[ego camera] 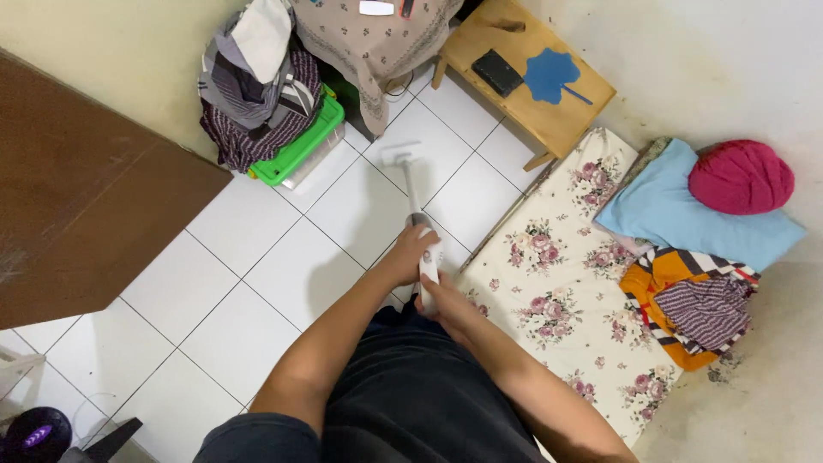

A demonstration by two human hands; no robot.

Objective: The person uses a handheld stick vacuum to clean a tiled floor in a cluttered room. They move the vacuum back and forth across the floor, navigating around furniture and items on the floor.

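White floor tiles (257, 283) run toward twelve o'clock. Both hands, left hand (410, 255) and right hand (446, 306), have fingers closed around the mop handle (427, 257); its head (400, 154) could snag the green bin (302, 141) at eleven.

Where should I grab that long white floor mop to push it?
Grab the long white floor mop at the thick top end of its handle, coming from above. The pole tilts up from the flat head on the white tiled floor, so that end is nearest. Both the left hand and right hand wrap it there, one above the other.
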